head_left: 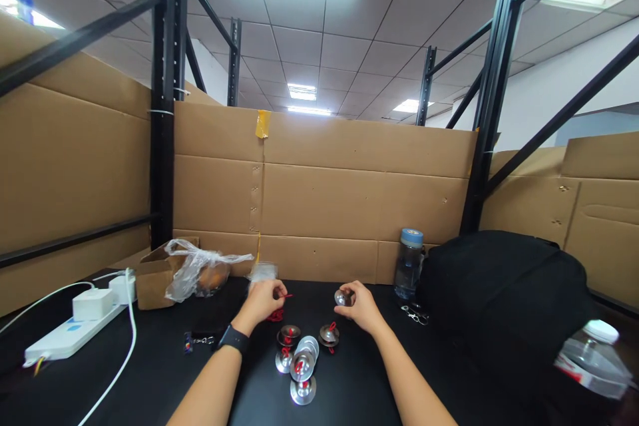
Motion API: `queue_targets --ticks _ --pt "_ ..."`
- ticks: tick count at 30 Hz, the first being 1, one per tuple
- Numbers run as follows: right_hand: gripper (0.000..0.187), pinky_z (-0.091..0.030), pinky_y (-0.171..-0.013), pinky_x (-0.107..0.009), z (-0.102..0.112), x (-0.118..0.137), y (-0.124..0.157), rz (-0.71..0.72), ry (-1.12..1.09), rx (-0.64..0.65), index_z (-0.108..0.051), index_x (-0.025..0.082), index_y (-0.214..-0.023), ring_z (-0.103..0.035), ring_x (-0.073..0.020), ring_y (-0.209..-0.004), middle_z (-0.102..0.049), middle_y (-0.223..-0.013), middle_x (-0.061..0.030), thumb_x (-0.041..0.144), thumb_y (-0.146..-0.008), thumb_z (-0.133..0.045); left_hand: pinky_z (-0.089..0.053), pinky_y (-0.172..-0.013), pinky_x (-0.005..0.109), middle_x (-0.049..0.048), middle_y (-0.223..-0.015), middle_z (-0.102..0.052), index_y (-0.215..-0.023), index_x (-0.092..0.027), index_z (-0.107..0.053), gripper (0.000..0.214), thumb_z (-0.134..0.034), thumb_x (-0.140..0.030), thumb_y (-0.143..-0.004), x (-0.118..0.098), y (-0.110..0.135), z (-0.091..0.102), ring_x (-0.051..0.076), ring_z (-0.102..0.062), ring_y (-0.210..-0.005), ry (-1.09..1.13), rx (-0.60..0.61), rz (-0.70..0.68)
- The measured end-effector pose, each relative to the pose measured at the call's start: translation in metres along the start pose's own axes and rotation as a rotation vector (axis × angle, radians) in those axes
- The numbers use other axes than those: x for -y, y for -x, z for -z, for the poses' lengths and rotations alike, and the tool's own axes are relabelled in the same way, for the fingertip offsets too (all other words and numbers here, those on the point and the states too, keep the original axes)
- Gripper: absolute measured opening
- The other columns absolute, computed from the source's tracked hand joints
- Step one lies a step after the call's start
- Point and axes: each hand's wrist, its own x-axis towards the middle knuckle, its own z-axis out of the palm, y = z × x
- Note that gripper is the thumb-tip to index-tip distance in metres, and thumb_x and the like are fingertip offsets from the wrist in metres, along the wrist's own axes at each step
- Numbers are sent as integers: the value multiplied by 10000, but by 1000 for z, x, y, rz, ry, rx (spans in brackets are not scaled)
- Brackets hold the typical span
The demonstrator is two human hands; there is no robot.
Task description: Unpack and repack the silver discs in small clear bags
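My left hand (262, 299), with a dark watch on its wrist, pinches the end of a red cord (288, 295). More red cord (276, 315) lies bunched on the black table just below these fingers. Between the thumb and fingers of my right hand (362, 308) is a small shiny metal cymbal (341, 297), its far side partly covered. Nearer to me, several similar cymbals with red cord through their middles lie in a loose cluster, among them a front one (303, 391), a middle one (302, 366) and a darker one (288, 335). Another corded cymbal (329, 335) sits slightly apart to the right.
At left are a white power strip (60, 345) with cables, a cardboard box (154, 279) and a knotted plastic bag (192, 273). At right stand a blue-lidded bottle (409, 266), a black bag (504, 299) and a clear jug (594, 363). Cardboard walls (319, 200) enclose the table.
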Motion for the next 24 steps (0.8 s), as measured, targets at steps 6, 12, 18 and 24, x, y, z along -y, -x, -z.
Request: queue_targets --ticks 6,12,18,24 --pt "396 -487 -789 -305 11 -37 3 -126 187 96 -752 161 -951 -666 -226 -859 -699 -905 -73 333 -611 -859 -491 -734 254 36 -780 -765 -832 -159 -774 229 -628 -254 -683 41 4 13 190 -690 -765 107 220 9" --pt "330 -488 -787 -300 5 -43 3 -114 195 152 -762 185 -959 -661 -212 -846 -700 -913 -69 305 -656 -816 -490 -739 251 49 -833 -783 -854 -160 -790 266 -664 -351 -719 36 5 6 192 -696 -786 137 275 10" --pt "391 -485 -846 -320 7 -36 5 -98 199 218 -763 184 -1047 -655 -222 -899 -687 -983 -86 324 -683 -801 -484 -763 263 61 -850 -779 -859 -149 -785 298 -634 -392 -773 32 6 7 195 -694 -802 120 272 9" --pt "404 -467 -920 -362 14 -12 7 -15 190 191 -747 220 -1112 -608 -250 -1043 -658 -1099 -101 332 -726 -784 -500 -782 284 92 -962 -762 -1034 -131 -744 437 -734 -398 -687 36 3 -5 217 -681 -868 141 259 13"
